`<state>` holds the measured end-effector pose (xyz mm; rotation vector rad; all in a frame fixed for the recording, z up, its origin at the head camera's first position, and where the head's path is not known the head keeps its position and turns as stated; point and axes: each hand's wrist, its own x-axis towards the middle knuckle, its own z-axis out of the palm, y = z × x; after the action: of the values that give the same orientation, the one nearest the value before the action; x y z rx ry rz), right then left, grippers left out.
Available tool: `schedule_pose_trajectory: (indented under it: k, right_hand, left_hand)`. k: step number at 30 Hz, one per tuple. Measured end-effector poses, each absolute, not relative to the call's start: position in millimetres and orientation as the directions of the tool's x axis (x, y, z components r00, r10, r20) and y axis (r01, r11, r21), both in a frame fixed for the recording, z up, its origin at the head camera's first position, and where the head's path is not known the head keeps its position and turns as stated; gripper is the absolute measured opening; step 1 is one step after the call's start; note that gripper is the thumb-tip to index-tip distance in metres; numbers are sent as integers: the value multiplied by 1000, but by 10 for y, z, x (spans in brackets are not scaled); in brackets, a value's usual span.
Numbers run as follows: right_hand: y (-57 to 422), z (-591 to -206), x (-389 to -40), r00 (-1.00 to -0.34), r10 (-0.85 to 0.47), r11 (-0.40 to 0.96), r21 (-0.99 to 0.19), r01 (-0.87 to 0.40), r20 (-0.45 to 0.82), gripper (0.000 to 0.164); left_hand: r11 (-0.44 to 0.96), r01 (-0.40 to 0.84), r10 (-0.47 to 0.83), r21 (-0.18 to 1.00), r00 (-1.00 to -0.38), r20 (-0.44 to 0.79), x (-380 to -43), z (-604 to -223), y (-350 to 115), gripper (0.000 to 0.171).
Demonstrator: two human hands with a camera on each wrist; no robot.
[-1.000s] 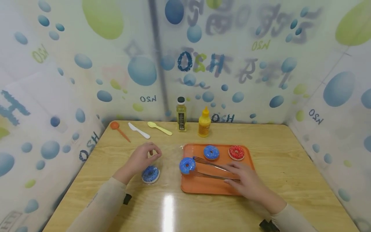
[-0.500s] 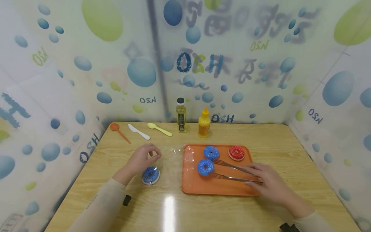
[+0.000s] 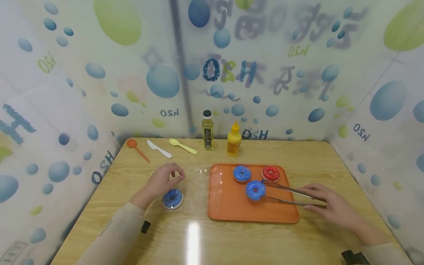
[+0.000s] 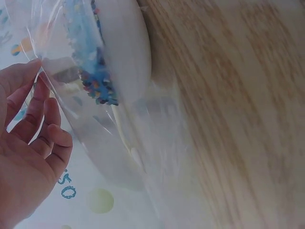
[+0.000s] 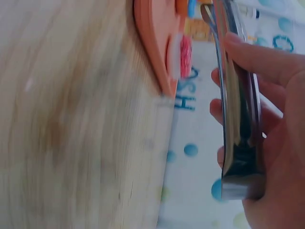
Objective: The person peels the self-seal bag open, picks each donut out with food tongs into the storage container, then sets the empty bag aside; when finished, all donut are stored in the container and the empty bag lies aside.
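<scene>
My left hand [image 3: 163, 180] pinches the edge of a clear plastic bag [image 4: 157, 129] between thumb and index finger. Inside the bag lies a sprinkled blue donut [image 3: 172, 199], just below that hand. My right hand [image 3: 334, 206] grips metal tongs [image 5: 238, 105] near their closed end. At the tongs' tips a plain-looking blue donut [image 3: 255, 190] is held over the orange tray [image 3: 228, 211]; whether it touches the tray I cannot tell. Another blue donut [image 3: 242, 173] and a red donut [image 3: 271, 173] sit at the tray's back.
Along the back left lie an orange spoon [image 3: 131, 143], a white knife [image 3: 159, 149] and a yellow spoon [image 3: 183, 146]. An oil bottle [image 3: 208, 130] and a yellow squeeze bottle [image 3: 233, 140] stand behind the tray. The bag's clear film reaches across the tray's left edge.
My right hand has moved rightward with the tongs, carrying the blue donut from the tray's left edge to its middle. The left hand stays in place, pinching the bag.
</scene>
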<state>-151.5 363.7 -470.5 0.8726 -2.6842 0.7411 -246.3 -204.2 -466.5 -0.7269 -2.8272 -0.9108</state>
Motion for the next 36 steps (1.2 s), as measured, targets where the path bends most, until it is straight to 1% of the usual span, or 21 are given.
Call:
schedule_pose_trajectory:
  k: [4,8,11,13,15,21,24,29,33,36]
  right_hand:
    - [3790,-4718,-1518,-802,-482,667,-445,-597,353,60]
    - [3910,-4765,-1515,-803,-486,665,-450,-595,343,58]
    - [3980,-4795,-1534,-789,-499,656,-438,-614,358,59]
    - [4021,-4804,-1544,-788,-499,657,-436,-615,360,60]
    - [4062,-4803,-1549,-787,-502,658,-431,-617,359,60]
    - [4181,-4823,-1514,-824,-479,694,-444,-567,303,56]
    - [4211,-4842,-1512,-829,-478,702,-441,-560,291,56]
    - [4232,-4852,-1510,-841,-469,717,-441,-540,268,58]
    - [4229,-4816,-1492,-871,-432,737,-467,-490,232,59]
    - [4182,-4778,-1476,-882,-406,753,-459,-471,240,60]
  left_hand:
    - [711,461,411,532,-885,217,-2465,-4656,-2041,6]
    - [713,452,410,536,-889,204,-2461,-4659,-2043,5]
    - [715,450,407,535,-890,204,-2464,-4663,-2046,4]
    - [716,451,404,533,-890,209,-2467,-4663,-2047,6]
    - [715,458,405,529,-887,221,-2469,-4664,-2045,5]
    - [703,482,415,523,-875,249,-2462,-4668,-2038,3]
    - [705,480,412,523,-876,249,-2461,-4662,-2042,5]
    - [713,463,407,526,-885,227,-2460,-4651,-2044,7]
    - [713,464,409,525,-884,225,-2462,-4649,-2041,5]
    - [715,460,405,527,-886,224,-2460,-4650,-2043,3]
